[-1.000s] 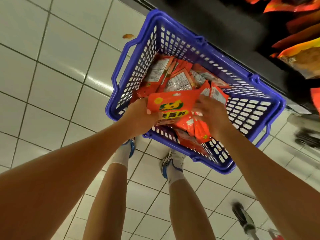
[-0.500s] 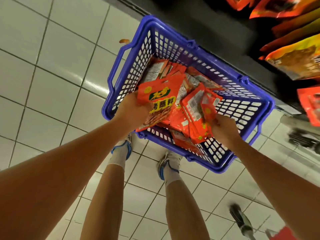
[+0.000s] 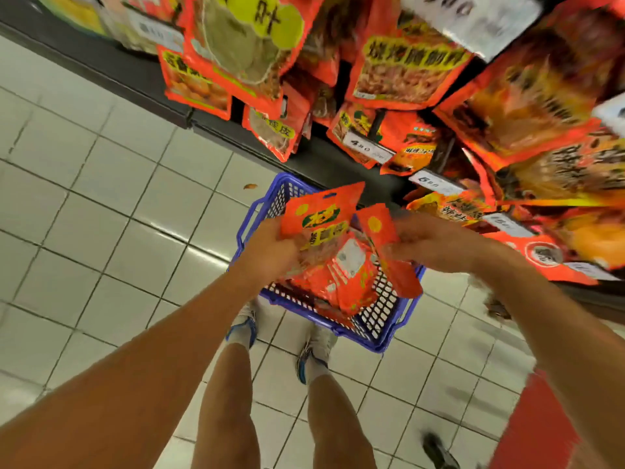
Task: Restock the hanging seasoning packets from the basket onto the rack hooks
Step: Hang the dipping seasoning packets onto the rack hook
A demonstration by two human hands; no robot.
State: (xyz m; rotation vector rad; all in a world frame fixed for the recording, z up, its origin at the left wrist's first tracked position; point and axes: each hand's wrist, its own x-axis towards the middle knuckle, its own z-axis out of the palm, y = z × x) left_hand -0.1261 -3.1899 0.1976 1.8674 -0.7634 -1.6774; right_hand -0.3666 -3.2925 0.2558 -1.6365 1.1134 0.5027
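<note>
A blue plastic basket [image 3: 382,336] stands on the tiled floor below the rack, with several orange seasoning packets [image 3: 341,282] lying in it. My left hand [image 3: 270,255] grips an orange packet with a green and yellow logo [image 3: 319,216], held upright above the basket. My right hand [image 3: 429,243] holds a small bunch of orange packets [image 3: 389,252] by their upper part, and they hang down over the basket. The rack [image 3: 338,164] rises behind, its hooks loaded with orange packets [image 3: 406,62]. Motion blurs the right side.
White price tags [image 3: 367,143] stick out from the hook ends. The rack's dark base shelf [image 3: 101,62] runs along the top left. My legs and shoes [image 3: 314,350] stand just in front of the basket. A small scrap [image 3: 250,186] lies on the tiles.
Both hands have lifted out of the basket with packets. The view has tilted up, so the loaded rack hooks now fill the top of the frame.
</note>
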